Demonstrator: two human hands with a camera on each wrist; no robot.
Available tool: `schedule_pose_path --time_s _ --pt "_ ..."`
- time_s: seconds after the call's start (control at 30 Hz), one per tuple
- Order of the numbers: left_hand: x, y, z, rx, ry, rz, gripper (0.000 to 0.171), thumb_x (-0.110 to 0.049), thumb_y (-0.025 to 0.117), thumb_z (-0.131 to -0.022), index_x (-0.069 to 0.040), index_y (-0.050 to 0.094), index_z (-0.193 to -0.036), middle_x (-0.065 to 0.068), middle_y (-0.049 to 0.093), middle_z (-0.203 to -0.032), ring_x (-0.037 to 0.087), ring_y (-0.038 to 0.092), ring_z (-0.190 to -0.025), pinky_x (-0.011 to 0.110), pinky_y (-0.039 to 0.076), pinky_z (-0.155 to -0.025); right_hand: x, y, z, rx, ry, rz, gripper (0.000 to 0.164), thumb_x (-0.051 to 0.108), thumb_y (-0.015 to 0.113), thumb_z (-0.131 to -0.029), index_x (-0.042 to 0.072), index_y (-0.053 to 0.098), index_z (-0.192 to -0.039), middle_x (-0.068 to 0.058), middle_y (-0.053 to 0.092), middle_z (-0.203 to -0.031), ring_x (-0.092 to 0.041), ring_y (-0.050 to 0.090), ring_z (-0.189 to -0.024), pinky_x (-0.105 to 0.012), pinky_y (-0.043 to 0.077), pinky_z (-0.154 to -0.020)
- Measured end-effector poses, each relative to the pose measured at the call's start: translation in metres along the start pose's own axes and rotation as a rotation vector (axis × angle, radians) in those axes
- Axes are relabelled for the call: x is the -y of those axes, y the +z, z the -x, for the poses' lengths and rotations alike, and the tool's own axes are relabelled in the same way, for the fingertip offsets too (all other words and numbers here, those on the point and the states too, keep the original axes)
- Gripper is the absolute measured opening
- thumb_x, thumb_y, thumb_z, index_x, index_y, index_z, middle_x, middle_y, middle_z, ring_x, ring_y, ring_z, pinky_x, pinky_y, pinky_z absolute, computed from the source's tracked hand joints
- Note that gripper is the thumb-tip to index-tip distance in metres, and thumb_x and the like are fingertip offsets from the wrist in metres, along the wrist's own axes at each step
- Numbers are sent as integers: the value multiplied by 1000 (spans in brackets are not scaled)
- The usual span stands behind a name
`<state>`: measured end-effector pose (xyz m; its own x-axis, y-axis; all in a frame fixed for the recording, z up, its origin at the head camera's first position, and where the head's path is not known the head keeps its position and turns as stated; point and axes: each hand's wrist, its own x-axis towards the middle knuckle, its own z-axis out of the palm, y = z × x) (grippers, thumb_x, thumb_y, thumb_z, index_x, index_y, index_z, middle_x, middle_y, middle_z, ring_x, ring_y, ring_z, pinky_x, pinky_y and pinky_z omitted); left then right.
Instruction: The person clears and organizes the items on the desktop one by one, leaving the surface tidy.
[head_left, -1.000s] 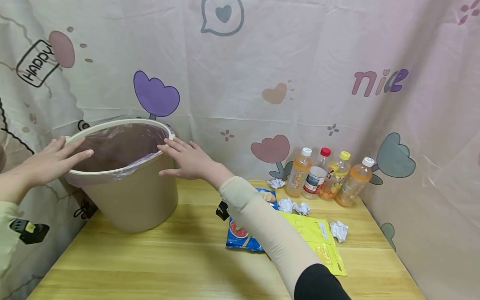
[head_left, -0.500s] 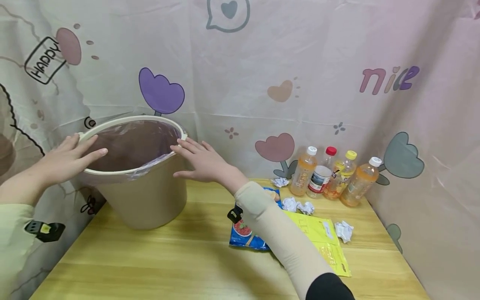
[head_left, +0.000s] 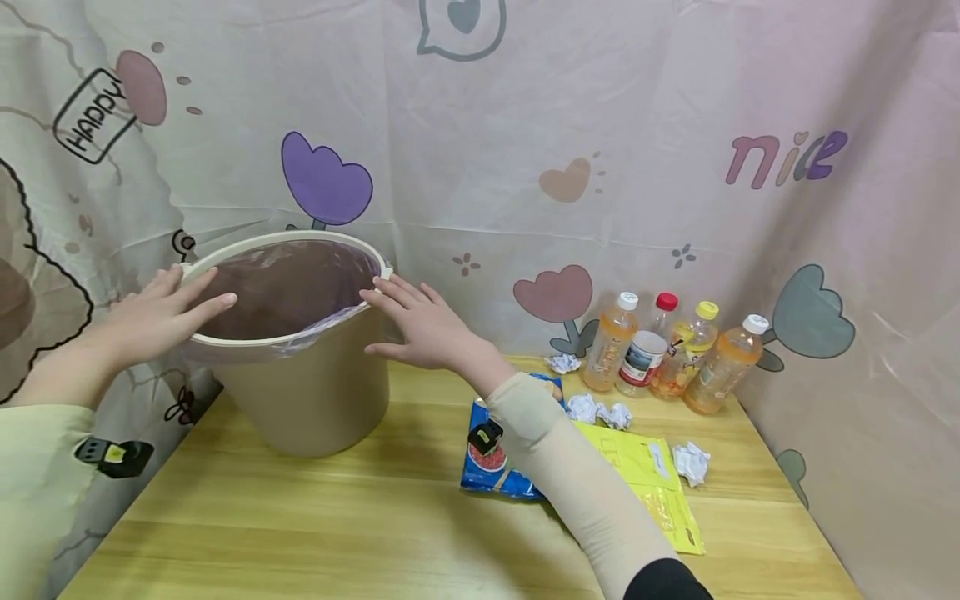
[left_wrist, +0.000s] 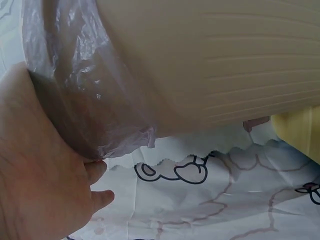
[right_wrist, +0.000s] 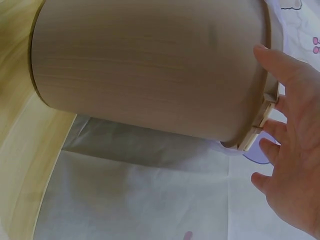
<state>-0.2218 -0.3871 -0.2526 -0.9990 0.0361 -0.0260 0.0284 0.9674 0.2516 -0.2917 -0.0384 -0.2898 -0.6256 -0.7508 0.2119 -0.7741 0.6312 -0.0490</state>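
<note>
A beige trash bin (head_left: 322,400), lined with a clear plastic bag (head_left: 318,333), stands on the left of the table. My left hand (head_left: 161,312) rests at the left side of its rim, fingers extended over the opening. At the opposite side my right hand (head_left: 423,325) lies with spread, straight fingers by the rim's clip. In the right wrist view the thumb (right_wrist: 280,62) is against the bin's upper side. The left wrist view shows the left palm (left_wrist: 40,170) beside the bagged rim; most of that hand's fingers are hidden there.
Several bottles (head_left: 611,342) stand at the back right of the wooden table (head_left: 315,533). Crumpled paper balls (head_left: 690,462), a blue snack bag (head_left: 487,471) and a yellow packet (head_left: 652,475) lie near my right forearm. A printed cloth (head_left: 465,125) hangs behind.
The bin has shifted a little to the right across the table, with both hands staying at its rim. The camera view has also turned slightly to the left.
</note>
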Motion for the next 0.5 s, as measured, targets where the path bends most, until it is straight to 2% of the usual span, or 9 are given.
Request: schedule_pose_path --time_s 0.3,0.5 --pt "-15 5 2 -9 3 32 80 -59 23 -101 -7 -4 -156 39 -17 -152 54 -20 -142 79 -3 -104 -7 3 13 -43 5 -35 78 61 54 -92 32 21 -156 5 16 -165 -13 6 -154 -44 8 -126" --pt "-32 9 5 -17 -4 18 82 -62 23 -100 -7 -1 -156 38 -16 -153 52 -19 -143 79 -4 -105 -14 4 25 -84 6 -69 77 58 57 -91 30 25 -155 2 20 -164 -18 11 -154 -46 11 -125"
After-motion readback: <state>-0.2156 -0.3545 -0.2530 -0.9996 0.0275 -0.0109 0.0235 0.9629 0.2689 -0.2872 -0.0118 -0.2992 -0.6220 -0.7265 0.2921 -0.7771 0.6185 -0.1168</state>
